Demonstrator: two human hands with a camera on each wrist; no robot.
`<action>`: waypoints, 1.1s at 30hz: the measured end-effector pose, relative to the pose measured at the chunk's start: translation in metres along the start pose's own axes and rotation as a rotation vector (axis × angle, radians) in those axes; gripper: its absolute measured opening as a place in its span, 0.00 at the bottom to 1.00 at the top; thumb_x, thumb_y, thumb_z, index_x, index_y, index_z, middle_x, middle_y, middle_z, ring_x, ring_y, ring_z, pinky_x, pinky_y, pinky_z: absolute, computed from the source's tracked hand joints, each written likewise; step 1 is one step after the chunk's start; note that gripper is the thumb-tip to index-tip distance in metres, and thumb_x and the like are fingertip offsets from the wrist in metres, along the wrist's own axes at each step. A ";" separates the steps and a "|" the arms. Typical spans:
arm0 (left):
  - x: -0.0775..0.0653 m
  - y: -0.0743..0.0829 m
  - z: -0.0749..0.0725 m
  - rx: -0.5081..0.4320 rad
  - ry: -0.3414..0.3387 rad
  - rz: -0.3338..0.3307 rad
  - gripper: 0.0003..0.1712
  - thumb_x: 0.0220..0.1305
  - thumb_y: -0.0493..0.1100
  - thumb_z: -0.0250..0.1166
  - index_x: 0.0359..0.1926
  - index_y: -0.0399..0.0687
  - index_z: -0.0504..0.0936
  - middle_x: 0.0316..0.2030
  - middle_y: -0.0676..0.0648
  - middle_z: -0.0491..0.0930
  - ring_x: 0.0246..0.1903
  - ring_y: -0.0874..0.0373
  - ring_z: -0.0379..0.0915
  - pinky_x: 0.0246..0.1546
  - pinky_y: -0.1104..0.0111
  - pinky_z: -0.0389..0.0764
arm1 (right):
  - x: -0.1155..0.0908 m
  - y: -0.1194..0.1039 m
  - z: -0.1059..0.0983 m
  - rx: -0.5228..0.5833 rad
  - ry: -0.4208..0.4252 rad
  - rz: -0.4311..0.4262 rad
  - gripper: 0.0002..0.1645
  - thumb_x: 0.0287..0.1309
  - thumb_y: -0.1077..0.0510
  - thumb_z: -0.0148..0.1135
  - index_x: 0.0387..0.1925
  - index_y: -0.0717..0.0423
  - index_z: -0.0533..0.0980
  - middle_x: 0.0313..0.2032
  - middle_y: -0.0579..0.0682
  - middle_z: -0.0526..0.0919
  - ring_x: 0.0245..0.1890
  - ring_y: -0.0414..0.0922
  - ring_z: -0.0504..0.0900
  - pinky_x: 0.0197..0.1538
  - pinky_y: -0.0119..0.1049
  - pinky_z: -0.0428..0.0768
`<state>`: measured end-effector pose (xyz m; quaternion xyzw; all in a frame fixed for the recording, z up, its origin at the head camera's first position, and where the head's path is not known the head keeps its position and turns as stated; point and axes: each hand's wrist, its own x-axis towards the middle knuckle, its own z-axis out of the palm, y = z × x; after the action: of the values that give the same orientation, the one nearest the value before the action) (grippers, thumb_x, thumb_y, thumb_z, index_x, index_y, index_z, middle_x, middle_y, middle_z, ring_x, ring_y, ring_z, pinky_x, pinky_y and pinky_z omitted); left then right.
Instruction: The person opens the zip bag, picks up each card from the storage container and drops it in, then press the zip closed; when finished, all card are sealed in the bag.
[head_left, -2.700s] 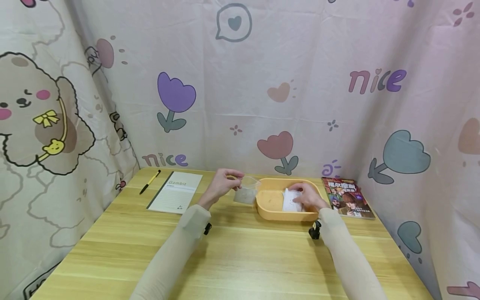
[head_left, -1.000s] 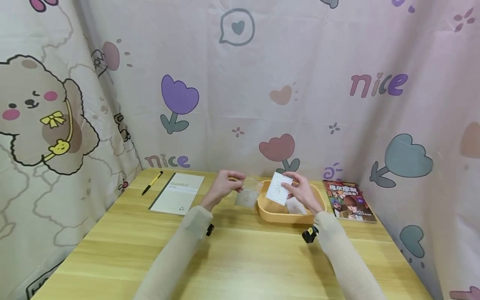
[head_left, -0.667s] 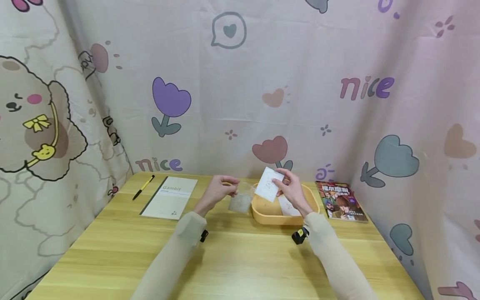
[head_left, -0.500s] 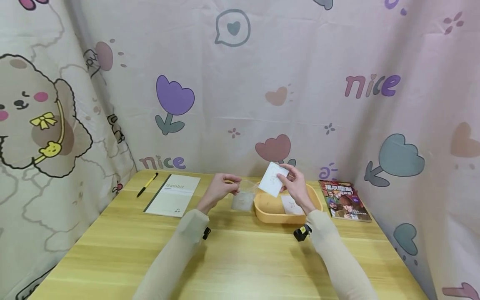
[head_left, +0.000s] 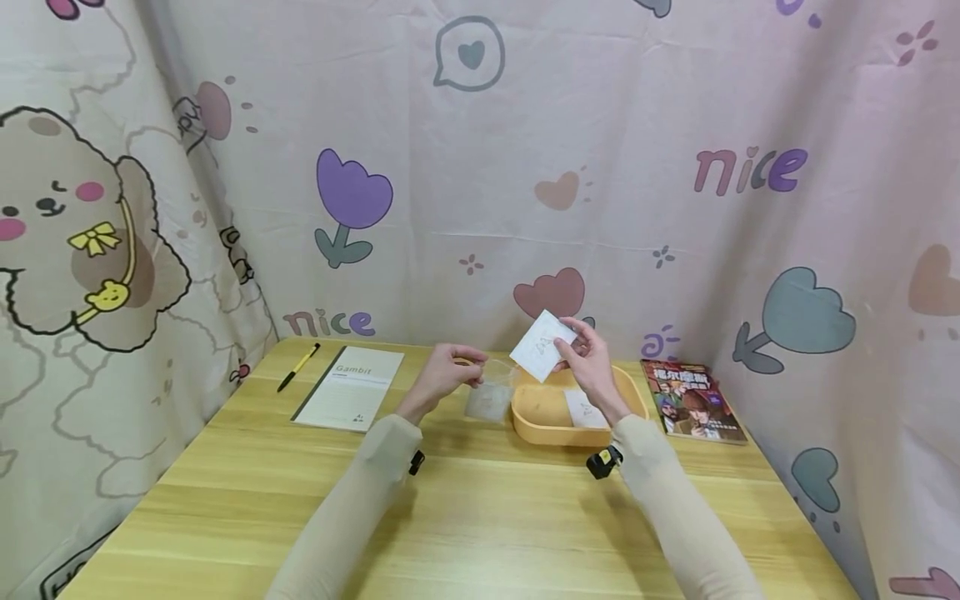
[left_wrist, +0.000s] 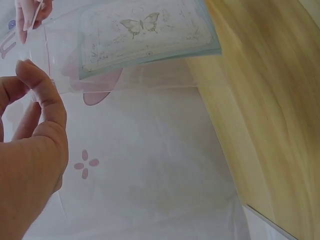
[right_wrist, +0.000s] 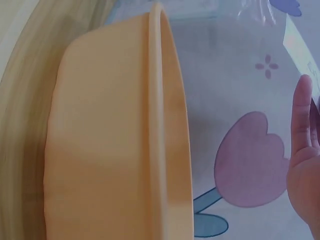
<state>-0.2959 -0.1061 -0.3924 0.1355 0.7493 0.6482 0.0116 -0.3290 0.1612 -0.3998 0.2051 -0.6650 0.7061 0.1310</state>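
Note:
My left hand (head_left: 442,379) pinches the rim of a clear plastic bag (head_left: 489,400), which hangs just left of the orange basket (head_left: 558,437). A pale card printed with a butterfly (left_wrist: 150,35) shows inside the bag in the left wrist view. Above the basket, my right hand (head_left: 588,362) holds a white card (head_left: 538,346) with a faint drawing between thumb and fingers, tilted beside the bag's mouth. In the right wrist view only the edge of that white card (right_wrist: 298,48) appears. Another white card (head_left: 585,410) lies in the basket, partly behind my right wrist.
On the left of the wooden table (head_left: 480,517) lie a notebook (head_left: 348,389) and a yellow-and-black pen (head_left: 298,367). A colourful magazine (head_left: 693,402) lies right of the basket. A printed curtain (head_left: 465,167) closes off the back and sides.
My right hand has lifted the white card out of the basket, raised it and tilted it over the basket's left side. The left hand keeps its grip on the bag.

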 end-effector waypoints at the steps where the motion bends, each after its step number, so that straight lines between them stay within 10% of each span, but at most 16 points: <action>1: 0.000 0.000 0.001 -0.002 -0.003 0.003 0.14 0.59 0.28 0.62 0.47 0.29 0.83 0.40 0.34 0.84 0.26 0.60 0.81 0.32 0.68 0.87 | 0.000 0.000 0.002 0.002 -0.007 -0.007 0.27 0.62 0.70 0.59 0.63 0.66 0.68 0.39 0.53 0.78 0.24 0.40 0.80 0.25 0.44 0.86; 19: 0.001 -0.002 0.003 0.017 -0.036 -0.012 0.16 0.58 0.29 0.63 0.49 0.28 0.82 0.45 0.32 0.82 0.26 0.60 0.82 0.41 0.55 0.87 | 0.000 -0.003 0.029 0.007 -0.026 -0.045 0.29 0.63 0.73 0.56 0.65 0.63 0.66 0.46 0.59 0.75 0.29 0.43 0.81 0.30 0.43 0.87; 33: 0.001 0.000 0.003 0.012 -0.023 -0.007 0.15 0.59 0.28 0.63 0.48 0.26 0.81 0.43 0.31 0.83 0.26 0.61 0.81 0.34 0.66 0.87 | -0.007 -0.026 0.039 -0.096 -0.105 -0.085 0.25 0.62 0.72 0.57 0.61 0.65 0.68 0.42 0.59 0.77 0.29 0.62 0.80 0.32 0.42 0.87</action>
<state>-0.2965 -0.1026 -0.3926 0.1407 0.7535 0.6418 0.0217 -0.3064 0.1249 -0.3788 0.2635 -0.6946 0.6556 0.1354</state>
